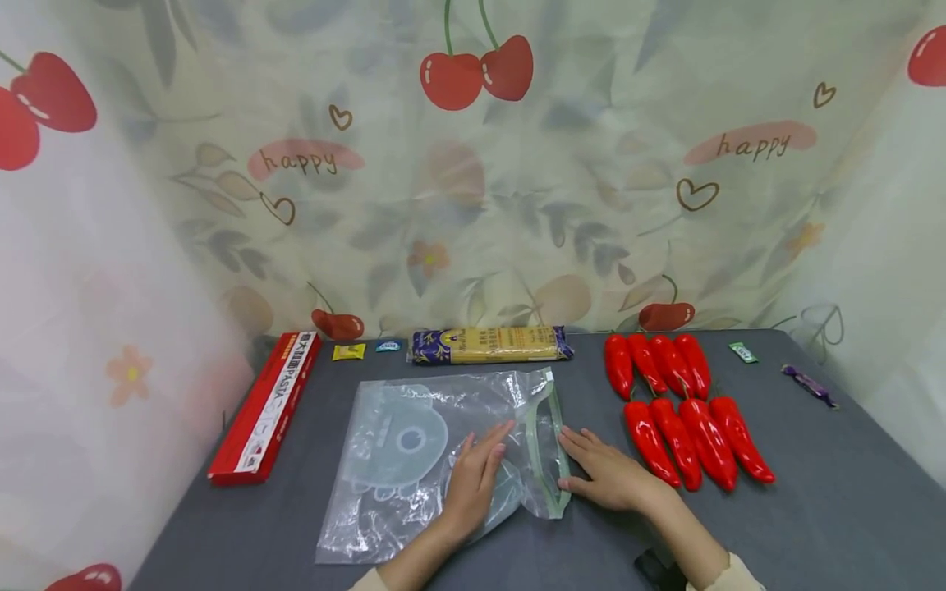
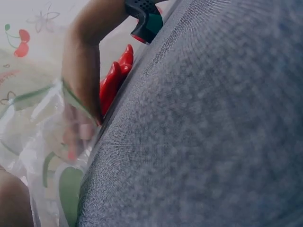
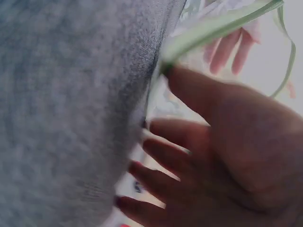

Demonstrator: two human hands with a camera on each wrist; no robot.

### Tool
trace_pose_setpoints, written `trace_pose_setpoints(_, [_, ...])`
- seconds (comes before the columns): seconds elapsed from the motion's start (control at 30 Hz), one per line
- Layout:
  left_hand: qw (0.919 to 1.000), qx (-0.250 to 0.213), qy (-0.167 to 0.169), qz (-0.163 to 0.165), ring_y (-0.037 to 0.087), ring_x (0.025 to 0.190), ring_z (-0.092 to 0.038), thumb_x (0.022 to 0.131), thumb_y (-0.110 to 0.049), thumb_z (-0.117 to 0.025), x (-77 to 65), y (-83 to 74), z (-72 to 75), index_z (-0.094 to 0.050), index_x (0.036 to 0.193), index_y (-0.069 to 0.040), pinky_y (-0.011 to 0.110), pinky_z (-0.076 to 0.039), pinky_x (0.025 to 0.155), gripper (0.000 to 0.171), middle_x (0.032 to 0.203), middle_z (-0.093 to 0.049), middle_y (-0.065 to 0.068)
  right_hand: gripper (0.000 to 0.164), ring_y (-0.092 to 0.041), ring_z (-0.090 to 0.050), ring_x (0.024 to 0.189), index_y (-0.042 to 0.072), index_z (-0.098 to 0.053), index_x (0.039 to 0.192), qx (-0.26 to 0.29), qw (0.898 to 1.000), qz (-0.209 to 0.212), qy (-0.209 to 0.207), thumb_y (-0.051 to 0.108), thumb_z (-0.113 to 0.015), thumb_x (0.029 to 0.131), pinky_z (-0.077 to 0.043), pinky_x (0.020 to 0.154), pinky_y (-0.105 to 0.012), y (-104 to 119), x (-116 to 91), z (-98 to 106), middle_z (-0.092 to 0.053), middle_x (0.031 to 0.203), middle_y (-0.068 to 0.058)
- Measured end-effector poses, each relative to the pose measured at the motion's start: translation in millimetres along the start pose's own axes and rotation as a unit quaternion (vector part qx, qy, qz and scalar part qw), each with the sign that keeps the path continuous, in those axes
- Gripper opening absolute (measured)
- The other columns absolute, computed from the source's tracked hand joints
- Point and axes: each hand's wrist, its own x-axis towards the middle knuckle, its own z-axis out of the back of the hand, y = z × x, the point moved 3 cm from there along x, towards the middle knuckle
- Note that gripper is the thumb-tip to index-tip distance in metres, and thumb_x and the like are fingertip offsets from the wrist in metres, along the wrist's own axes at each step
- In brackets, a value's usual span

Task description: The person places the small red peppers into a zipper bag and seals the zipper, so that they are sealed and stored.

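Presently, a clear plastic bag with a pale green animal print lies flat on the dark grey surface, in front of the person. Its green-edged mouth faces right and gapes.

Hands: left hand over the mouth-side half of the bag, fingers extended, gripping nothing; how firmly it presses cannot be told. Right hand at the mouth, palm down, fingers spread and relaxed, thumb apart from them. In the right wrist view the thumb meets the green edge; no pinch seen. Both wrist views partly blurred.

Behind the bag: a yellow and purple pack of noodles, lying lengthwise. Left of it, a small blue packet, then a small yellow packet. Far left: a long red box marked PASTA, set at a slant.

Right of the bag: eight glossy red peppers, two rows of four; back row, front row, the latter near the right hand. Further right: a small green packet and a purple wrapped sweet.

Backdrop: cloth with cherries, hearts, and "happy".
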Motion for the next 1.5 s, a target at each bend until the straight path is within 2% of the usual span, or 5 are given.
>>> trace_pose_setpoints(0.33, [0.9996, -0.014, 0.015, 0.022, 0.030, 0.116, -0.055, 0.096, -0.014, -0.043, -1.1, -0.3, -2.5, -0.054, 0.126, -0.007, 0.058, -0.031, 0.102, 0.033, 0.125, -0.058, 0.016, 0.048, -0.034, -0.060, 0.107, 0.000, -0.050, 0.129, 0.135, 0.944, -0.063, -0.293, 0.022, -0.060, 0.088, -0.050, 0.086, -0.041, -45.1, -3.3, 50.3, -0.058, 0.123, -0.021])
trace_pose_setpoints(0.5, [0.9995, -0.018, 0.014, 0.022, 0.024, 0.115, -0.057, 0.096, -0.012, -0.043, -0.5, -0.8, -1.7, -0.055, 0.126, -0.008, 0.056, -0.032, 0.102, 0.033, 0.124, -0.058, 0.014, 0.050, -0.032, -0.052, 0.120, 0.000, -0.043, 0.135, 0.217, 0.924, -0.130, -0.287, 0.021, -0.055, 0.091, -0.043, 0.093, -0.037, -68.5, -5.8, 54.3, -0.050, 0.132, -0.021])
trace_pose_setpoints(1.2, [0.9996, -0.016, 0.014, 0.019, 0.023, 0.114, -0.058, 0.096, -0.012, -0.043, -1.0, -0.3, -2.1, -0.056, 0.124, -0.008, 0.055, -0.034, 0.101, 0.032, 0.123, -0.060, 0.012, 0.057, -0.040, -0.052, 0.109, -0.004, -0.042, 0.133, 0.145, 0.948, -0.184, -0.213, 0.026, -0.058, 0.087, -0.048, 0.086, -0.047, -68.3, -1.5, 40.9, -0.054, 0.122, -0.028])
trace_pose_setpoints(1.33, [0.9996, -0.009, 0.020, 0.016, 0.026, 0.115, -0.056, 0.096, -0.013, -0.042, -1.4, -0.3, -2.8, -0.056, 0.125, -0.009, 0.057, -0.032, 0.102, 0.032, 0.123, -0.060, 0.014, 0.065, -0.030, -0.048, 0.115, -0.006, -0.028, 0.140, 0.282, 0.906, -0.204, -0.241, 0.029, -0.053, 0.091, -0.050, 0.089, -0.028, -61.7, -1.3, 47.2, -0.043, 0.135, -0.024])
trace_pose_setpoints(1.5, [0.9995, 0.003, 0.027, 0.013, 0.029, 0.118, -0.054, 0.096, -0.015, -0.042, -0.7, -1.5, -2.7, -0.055, 0.126, -0.009, 0.061, -0.026, 0.103, 0.033, 0.125, -0.058, 0.014, 0.047, -0.004, -0.045, 0.090, 0.003, -0.034, 0.130, 0.540, 0.779, -0.175, -0.266, 0.022, -0.053, 0.092, -0.047, 0.074, -0.009, -47.5, 3.8, 46.9, -0.039, 0.105, 0.000])
